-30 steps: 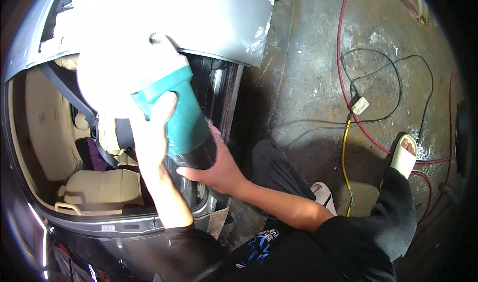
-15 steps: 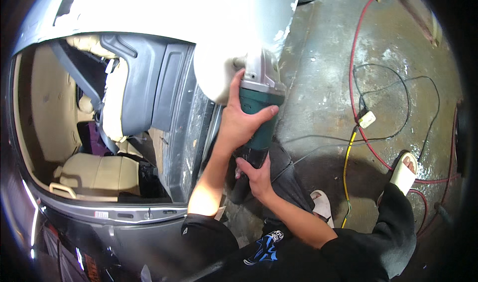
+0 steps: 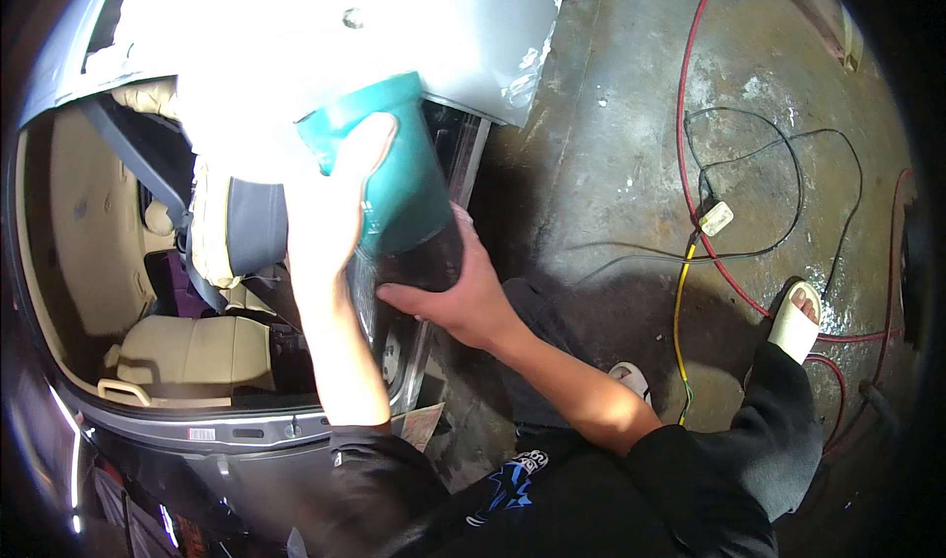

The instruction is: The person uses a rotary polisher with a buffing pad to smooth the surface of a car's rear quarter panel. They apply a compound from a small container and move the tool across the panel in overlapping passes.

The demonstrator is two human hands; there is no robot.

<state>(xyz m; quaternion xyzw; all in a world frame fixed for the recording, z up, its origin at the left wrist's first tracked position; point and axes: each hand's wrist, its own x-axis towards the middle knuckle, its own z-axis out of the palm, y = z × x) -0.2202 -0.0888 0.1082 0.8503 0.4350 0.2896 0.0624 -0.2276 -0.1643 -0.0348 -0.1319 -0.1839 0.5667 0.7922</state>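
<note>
Both my hands hold a power polisher (image 3: 406, 184) with a green body and a dark rear handle. My left hand (image 3: 330, 198) wraps round the green body, thumb lying along its top. Farther back, my right hand (image 3: 458, 297) grips the dark rear end. Glare washes out the front of the tool, so its head and pad cannot be made out. Beyond it spreads a pale car body panel (image 3: 483, 41), brightly lit, with chipped white patches along its right edge. The polisher is over the open doorway beside this panel; whether it touches the panel cannot be told.
At left, the open car shows beige seats (image 3: 192, 356) and a door sill (image 3: 246, 428). On the concrete floor (image 3: 621, 164) at right lie a red hose (image 3: 682, 115), black cable (image 3: 800, 179), a yellow cable (image 3: 678, 331) and a white plug block (image 3: 717, 218). My sandalled foot (image 3: 796, 322) stands near the hose.
The polisher has moved left, away from the panel's right edge, and looks larger and tilted. Both hands moved with it and kept their hold. The silver head, visible before, is lost in glare.
</note>
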